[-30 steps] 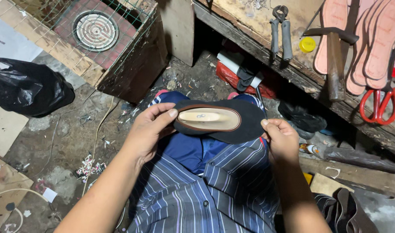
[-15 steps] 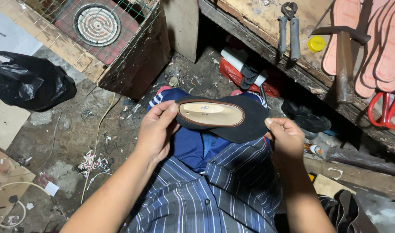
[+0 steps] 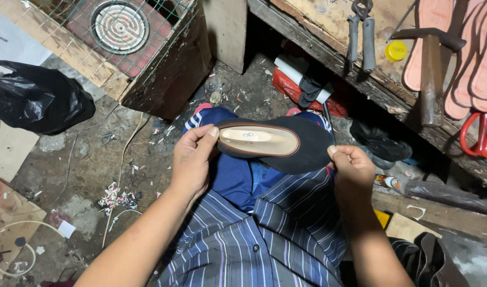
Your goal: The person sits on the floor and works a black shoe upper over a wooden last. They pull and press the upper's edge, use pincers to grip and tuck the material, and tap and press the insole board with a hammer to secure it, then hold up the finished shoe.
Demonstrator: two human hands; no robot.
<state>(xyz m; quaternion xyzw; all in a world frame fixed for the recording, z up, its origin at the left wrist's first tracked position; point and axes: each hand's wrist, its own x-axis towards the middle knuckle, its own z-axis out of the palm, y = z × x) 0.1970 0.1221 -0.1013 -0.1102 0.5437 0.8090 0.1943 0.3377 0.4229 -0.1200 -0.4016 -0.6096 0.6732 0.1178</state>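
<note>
Both hands hold a black shoe (image 3: 286, 144) sole-side up over the lap, so its tan insole faces the wearer's eyes. The left hand (image 3: 193, 159) pinches the heel end, thumb on the rim; the right hand (image 3: 352, 169) grips the toe end. A hammer (image 3: 430, 74) and red scissors (image 3: 480, 135) lie far right on the surface (image 3: 328, 32).
</note>
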